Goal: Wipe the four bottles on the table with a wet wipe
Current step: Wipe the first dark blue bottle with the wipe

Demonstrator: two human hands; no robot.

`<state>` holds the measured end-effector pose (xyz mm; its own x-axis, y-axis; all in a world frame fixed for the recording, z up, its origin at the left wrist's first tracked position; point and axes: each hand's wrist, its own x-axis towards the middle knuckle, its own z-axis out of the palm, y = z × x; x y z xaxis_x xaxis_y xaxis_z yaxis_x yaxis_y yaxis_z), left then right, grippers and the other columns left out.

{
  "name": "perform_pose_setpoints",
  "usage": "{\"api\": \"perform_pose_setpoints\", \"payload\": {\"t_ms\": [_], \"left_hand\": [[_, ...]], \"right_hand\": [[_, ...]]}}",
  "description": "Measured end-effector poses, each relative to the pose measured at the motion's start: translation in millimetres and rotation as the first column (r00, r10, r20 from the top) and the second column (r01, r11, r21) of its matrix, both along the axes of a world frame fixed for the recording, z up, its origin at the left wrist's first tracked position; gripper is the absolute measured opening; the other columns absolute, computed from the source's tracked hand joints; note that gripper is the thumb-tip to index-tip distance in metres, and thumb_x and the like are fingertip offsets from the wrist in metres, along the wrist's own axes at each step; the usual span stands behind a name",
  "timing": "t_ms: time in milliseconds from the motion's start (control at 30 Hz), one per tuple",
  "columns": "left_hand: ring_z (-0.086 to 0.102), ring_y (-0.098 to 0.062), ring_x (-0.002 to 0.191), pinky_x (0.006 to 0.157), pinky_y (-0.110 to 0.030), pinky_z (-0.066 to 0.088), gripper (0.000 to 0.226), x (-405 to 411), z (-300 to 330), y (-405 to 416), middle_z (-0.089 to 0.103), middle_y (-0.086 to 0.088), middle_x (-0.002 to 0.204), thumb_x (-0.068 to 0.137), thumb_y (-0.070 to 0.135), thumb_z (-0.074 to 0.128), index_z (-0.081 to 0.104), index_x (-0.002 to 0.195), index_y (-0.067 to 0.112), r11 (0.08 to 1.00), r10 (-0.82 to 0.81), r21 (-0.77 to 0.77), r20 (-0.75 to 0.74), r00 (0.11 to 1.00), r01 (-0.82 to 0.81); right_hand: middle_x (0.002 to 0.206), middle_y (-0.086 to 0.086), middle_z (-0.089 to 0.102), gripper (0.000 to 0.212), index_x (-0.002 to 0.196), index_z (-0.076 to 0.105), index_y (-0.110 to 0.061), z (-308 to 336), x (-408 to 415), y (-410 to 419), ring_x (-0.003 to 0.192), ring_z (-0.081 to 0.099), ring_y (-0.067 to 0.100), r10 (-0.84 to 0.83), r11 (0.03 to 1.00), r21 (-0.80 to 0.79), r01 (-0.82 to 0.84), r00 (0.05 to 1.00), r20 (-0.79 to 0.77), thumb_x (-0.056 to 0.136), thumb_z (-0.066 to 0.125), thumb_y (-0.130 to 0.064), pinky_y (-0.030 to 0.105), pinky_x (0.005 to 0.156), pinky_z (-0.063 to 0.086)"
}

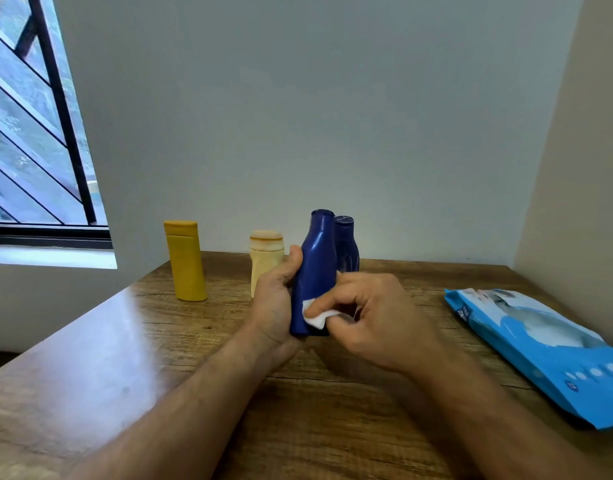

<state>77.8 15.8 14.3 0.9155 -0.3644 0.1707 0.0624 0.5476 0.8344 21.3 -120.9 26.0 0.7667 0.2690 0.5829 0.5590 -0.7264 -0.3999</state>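
Little legible print from my head camera on the wooden counter (90,358).

Only the blue wipes pack (540,344) at my right carries lettering: a short white word near its far end, turned sideways and too blurred for me to read, plus a row of small white round symbols along its near edge that I cannot make out. The held blue bottle (315,268), the second blue bottle (346,251), the yellow bottle (186,263) and the cream bottle (265,259) show me no readable label.

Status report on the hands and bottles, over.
Left hand grips blue bottle. Right hand presses wipe on its base. Three bottles standing behind; nothing blocking.
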Motion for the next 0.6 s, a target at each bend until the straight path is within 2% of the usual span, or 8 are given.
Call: {"api": "perform_pose_setpoints", "payload": {"t_ms": [100, 167, 233, 333, 433, 533, 600], "left_hand": [[0.070, -0.024, 0.079, 0.078, -0.040, 0.056, 0.049, 0.3, 1.2, 0.8, 0.072, -0.013, 0.092, 0.090, 0.049, 0.051, 0.073, 0.108, 0.008, 1.000, -0.007, 0.007, 0.015, 1.000, 0.007], [0.069, -0.023, 0.080, 0.080, -0.040, 0.052, 0.045, -3.7, 1.0, -1.7, 0.073, -0.011, 0.091, 0.092, 0.047, 0.050, 0.079, 0.101, 0.015, 0.997, -0.050, 0.057, 0.027, 0.998, 0.049], [0.064, -0.020, 0.075, 0.074, -0.036, 0.048, 0.042, -5.0, -1.2, -4.6, 0.073, -0.006, 0.083, 0.098, 0.045, 0.048, 0.082, 0.086, 0.023, 0.991, -0.063, 0.124, 0.038, 0.997, 0.058], [0.065, -0.016, 0.067, 0.068, -0.033, 0.047, 0.045, -8.2, -1.3, -7.5, 0.073, -0.003, 0.077, 0.100, 0.042, 0.047, 0.081, 0.076, 0.025, 0.986, -0.074, 0.155, 0.036, 0.997, 0.067], [0.064, -0.019, 0.072, 0.072, -0.035, 0.048, 0.046, -8.3, -0.2, -5.9, 0.074, -0.005, 0.080, 0.101, 0.043, 0.046, 0.082, 0.079, 0.025, 0.990, -0.061, 0.132, 0.032, 0.998, 0.057], [0.068, -0.026, 0.084, 0.088, -0.044, 0.052, 0.048, -3.4, 1.2, -1.8, 0.073, -0.014, 0.095, 0.098, 0.048, 0.046, 0.079, 0.100, 0.012, 0.999, -0.026, 0.026, -0.012, 1.000, 0.026], [0.068, -0.027, 0.079, 0.077, -0.043, 0.057, 0.052, 0.4, 1.8, 0.2, 0.070, -0.017, 0.093, 0.098, 0.050, 0.046, 0.071, 0.109, 0.005, 0.999, 0.040, -0.013, -0.034, 0.999, -0.041]], "right_hand": [[0.096, -0.019, 0.066, 0.020, 0.102, 0.074, -0.032, -1.3, 1.2, 1.7, 0.087, 0.062, -0.002, -0.039, 0.999, -0.002, 0.039, 0.998, 0.041, 0.086, 0.068, -0.023, 0.010, 0.077, 0.050], [0.092, -0.016, 0.064, 0.019, 0.104, 0.073, -0.031, -0.6, 2.1, 0.1, 0.083, 0.060, -0.003, -0.136, 0.986, 0.117, 0.118, 0.978, 0.158, 0.088, 0.068, -0.023, 0.006, 0.071, 0.046], [0.087, -0.011, 0.063, 0.021, 0.107, 0.073, -0.026, 1.3, 3.3, -3.3, 0.082, 0.058, -0.001, -0.238, 0.950, 0.263, 0.169, 0.937, 0.255, 0.088, 0.068, -0.018, 0.003, 0.069, 0.043], [0.086, -0.007, 0.062, 0.024, 0.111, 0.073, -0.020, 4.0, 3.9, -6.2, 0.081, 0.056, -0.002, -0.322, 0.915, 0.345, 0.208, 0.892, 0.316, 0.089, 0.067, -0.014, 0.001, 0.068, 0.040], [0.086, -0.011, 0.062, 0.023, 0.108, 0.074, -0.025, 4.0, 3.1, -5.8, 0.080, 0.058, -0.001, -0.232, 0.942, 0.294, 0.162, 0.947, 0.222, 0.087, 0.070, -0.016, 0.003, 0.066, 0.043], [0.093, -0.017, 0.067, 0.020, 0.103, 0.075, -0.028, 1.3, 1.9, -1.3, 0.084, 0.062, -0.003, -0.036, 0.989, 0.146, 0.034, 0.999, 0.015, 0.085, 0.073, -0.020, 0.008, 0.072, 0.049], [0.097, -0.018, 0.069, 0.020, 0.102, 0.076, -0.029, -0.4, 1.4, 2.1, 0.088, 0.063, -0.004, 0.035, 0.997, 0.073, -0.029, 0.996, -0.079, 0.084, 0.074, -0.019, 0.010, 0.078, 0.050]]}}
